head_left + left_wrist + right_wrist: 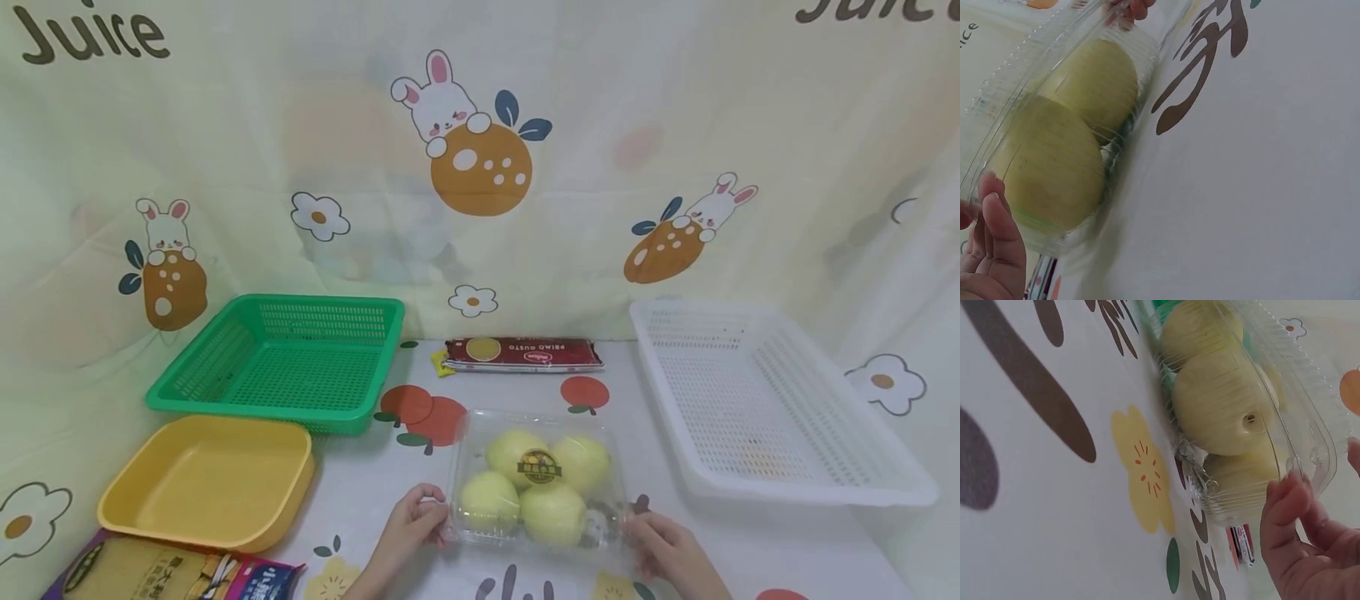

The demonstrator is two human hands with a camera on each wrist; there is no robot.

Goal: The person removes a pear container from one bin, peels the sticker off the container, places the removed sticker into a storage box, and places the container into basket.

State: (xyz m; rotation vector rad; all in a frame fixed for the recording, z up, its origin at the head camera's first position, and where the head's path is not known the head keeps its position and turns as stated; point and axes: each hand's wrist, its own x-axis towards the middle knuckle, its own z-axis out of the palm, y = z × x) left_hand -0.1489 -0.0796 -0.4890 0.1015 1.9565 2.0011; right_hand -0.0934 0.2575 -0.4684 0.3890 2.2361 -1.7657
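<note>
A clear plastic clamshell box (467, 433) with several round yellow-green fruits (553, 515) inside is between both hands near the front of the table. Its lid is down and carries a dark and gold label (538, 468). My left hand (417, 515) pinches the box's left rim near the front corner; thumb and fingertips show on that rim in the left wrist view. On the opposite side, my right hand (663, 542) pinches the right rim, its fingertips (1291, 487) at the lid's edge in the right wrist view.
A green basket (382, 367) stands back left, with a yellow basin (300, 492) before it and a noodle-like packet (172, 571) at the front left. A dark red packet (525, 354) lies at the back. On the right stands a white basket (675, 417). A printed curtain (570, 250) hangs behind.
</note>
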